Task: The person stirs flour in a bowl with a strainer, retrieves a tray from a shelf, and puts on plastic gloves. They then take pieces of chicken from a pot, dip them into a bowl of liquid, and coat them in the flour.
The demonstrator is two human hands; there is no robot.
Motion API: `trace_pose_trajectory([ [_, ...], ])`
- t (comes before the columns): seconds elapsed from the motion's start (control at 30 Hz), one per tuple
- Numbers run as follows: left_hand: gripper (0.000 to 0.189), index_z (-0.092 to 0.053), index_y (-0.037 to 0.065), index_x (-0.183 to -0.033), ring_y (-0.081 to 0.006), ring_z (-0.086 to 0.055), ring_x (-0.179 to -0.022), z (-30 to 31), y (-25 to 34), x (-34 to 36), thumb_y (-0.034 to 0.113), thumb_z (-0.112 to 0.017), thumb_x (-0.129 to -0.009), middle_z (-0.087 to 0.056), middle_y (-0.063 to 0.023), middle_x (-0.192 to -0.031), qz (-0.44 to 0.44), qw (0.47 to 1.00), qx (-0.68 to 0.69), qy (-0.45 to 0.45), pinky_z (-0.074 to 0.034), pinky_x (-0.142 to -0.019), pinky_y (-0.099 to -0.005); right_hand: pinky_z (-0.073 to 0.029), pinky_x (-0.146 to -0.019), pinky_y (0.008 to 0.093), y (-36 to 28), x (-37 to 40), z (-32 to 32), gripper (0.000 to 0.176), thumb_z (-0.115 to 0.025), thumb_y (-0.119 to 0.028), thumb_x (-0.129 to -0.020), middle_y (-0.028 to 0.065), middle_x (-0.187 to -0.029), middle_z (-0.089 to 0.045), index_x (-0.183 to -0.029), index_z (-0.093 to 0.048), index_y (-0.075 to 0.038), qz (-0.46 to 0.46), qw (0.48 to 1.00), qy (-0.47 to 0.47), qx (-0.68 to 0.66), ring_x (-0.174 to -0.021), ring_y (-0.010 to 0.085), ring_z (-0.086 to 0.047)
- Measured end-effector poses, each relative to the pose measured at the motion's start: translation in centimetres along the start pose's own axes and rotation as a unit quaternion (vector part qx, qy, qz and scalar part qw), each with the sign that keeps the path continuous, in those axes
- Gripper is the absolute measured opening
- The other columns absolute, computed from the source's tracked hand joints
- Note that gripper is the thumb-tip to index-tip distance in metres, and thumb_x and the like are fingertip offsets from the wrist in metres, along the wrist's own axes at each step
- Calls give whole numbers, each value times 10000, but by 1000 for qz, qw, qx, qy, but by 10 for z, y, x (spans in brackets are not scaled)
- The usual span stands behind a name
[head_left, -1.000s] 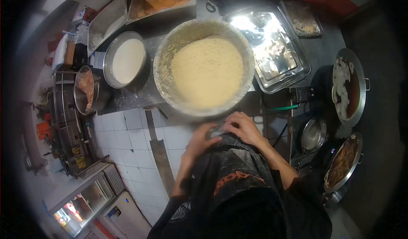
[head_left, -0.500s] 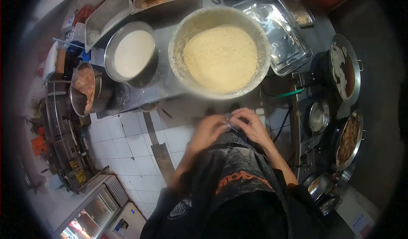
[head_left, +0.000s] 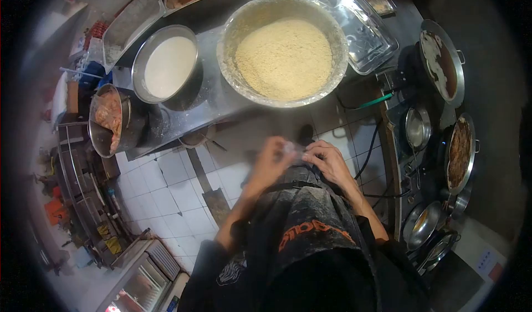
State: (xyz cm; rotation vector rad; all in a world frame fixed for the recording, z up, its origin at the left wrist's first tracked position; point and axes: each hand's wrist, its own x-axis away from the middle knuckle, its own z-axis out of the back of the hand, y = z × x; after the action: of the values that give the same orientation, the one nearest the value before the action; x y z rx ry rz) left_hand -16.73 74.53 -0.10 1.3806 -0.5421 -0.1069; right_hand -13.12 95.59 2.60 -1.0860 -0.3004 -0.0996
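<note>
My left hand (head_left: 270, 162) and my right hand (head_left: 328, 161) meet in front of my waist, just above a dark dusty apron (head_left: 310, 218). Between their fingertips is a small pale, see-through thing (head_left: 293, 150); it is blurred and I cannot tell what it is. Both hands pinch it. Ahead of them, on the metal counter (head_left: 213, 104), stands a large bowl of yellow crumbs (head_left: 284, 49). To its left is a round pan of white batter (head_left: 166, 65).
A pot with pinkish meat (head_left: 111, 121) stands at the counter's left end. A shiny tray (head_left: 360, 26) lies right of the crumb bowl. Pans with dark contents (head_left: 440, 62) (head_left: 460, 151) and empty bowls (head_left: 417, 128) sit on the right. White floor tiles (head_left: 166, 190) lie below.
The view has shifted, so the counter and bowls sit higher in the picture. My two hands stay together at my waist and have drawn closer around the small pale thing.
</note>
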Motion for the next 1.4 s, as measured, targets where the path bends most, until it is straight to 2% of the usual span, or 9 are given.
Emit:
trace_pose_trajectory([
  [0.13, 418, -583, 46, -1180, -267, -651, -1000, 3, -3, -2, 271, -747, -868, -676, -134, -1067, -88, 972, -183, -120, -487, -883, -366, -481, -825, 307, -11, 8, 13, 166, -688, -160, -911, 79, -978, -689, -949, -713, -1, 16, 993, 40, -111, -921, 198, -638],
  [0.27, 468, -617, 74, -1224, -332, -635, -1055, 2, -7, -4, 226, -782, -814, -677, -144, -1097, -43, 940, -280, -191, -486, -911, -387, -370, -590, 191, -13, 11, 40, 120, -640, -181, -979, -69, -789, -587, -1030, -623, -74, -38, 916, 226, -330, -689, 20, -499],
  [0.5, 575, -543, 24, -1358, -186, -545, -1209, -11, 22, -7, 252, -755, -875, -621, -86, -1285, -27, 976, 20, -217, -406, -1029, -352, -469, -630, 206, -26, 24, 51, 274, -643, -153, -971, 29, -938, -672, -1208, -536, -66, -39, 848, 225, -479, -766, 58, -596],
  [0.57, 432, -588, 34, -1287, -145, -554, -1144, -20, 16, -18, 265, -695, -938, -623, -72, -1235, 149, 953, 132, -231, -424, -980, -315, -493, -688, 219, -34, 34, 52, 331, -642, -134, -966, 56, -992, -679, -1263, -514, -67, -49, 846, 189, -497, -822, 75, -618],
  [0.73, 140, -641, 72, -1014, -60, -601, -782, -41, 31, -27, 208, -636, -985, -664, 18, -881, 117, 959, 231, -114, -477, -713, -197, -500, -861, 274, -16, 57, 53, 573, -695, -102, -915, 97, -1122, -658, -1420, -426, -73, -94, 861, 130, -483, -948, 132, -640],
  [0.87, 158, -572, 103, -872, -76, -624, -777, -34, 31, -26, 190, -661, -968, -668, -5, -886, 142, 939, 310, -46, -530, -717, -260, -485, -874, 273, -26, 68, 43, 582, -752, -145, -881, 86, -1058, -689, -1366, -469, 6, -125, 934, 183, -279, -937, 121, -636],
  [1.13, 226, -556, 140, -808, -132, -674, -870, -25, 14, -28, 240, -593, -1008, -697, -28, -940, 142, 906, 399, -9, -579, -782, -321, -481, -688, 240, 2, 69, 21, 248, -664, -235, -962, 63, -960, -726, -1048, -650, -4, -193, 875, 213, -389, -801, 70, -640],
  [1.27, 217, -562, 117, -827, -252, -692, -1000, -21, 23, -30, 230, -579, -1012, -709, -98, -985, 105, 891, 442, 21, -586, -850, -378, -466, -645, 220, 1, 65, 14, 217, -632, -248, -984, 34, -939, -723, -1038, -655, -40, -183, 848, 252, -428, -777, 65, -636],
  [1.4, 211, -564, 103, -872, -237, -669, -1031, -19, 18, -26, 261, -592, -1008, -672, -91, -1063, 106, 890, 442, 28, -560, -864, -377, -502, -636, 218, -4, 61, 7, 226, -591, -260, -1007, 34, -925, -718, -1071, -640, -49, -133, 829, 250, -482, -794, 80, -654],
])
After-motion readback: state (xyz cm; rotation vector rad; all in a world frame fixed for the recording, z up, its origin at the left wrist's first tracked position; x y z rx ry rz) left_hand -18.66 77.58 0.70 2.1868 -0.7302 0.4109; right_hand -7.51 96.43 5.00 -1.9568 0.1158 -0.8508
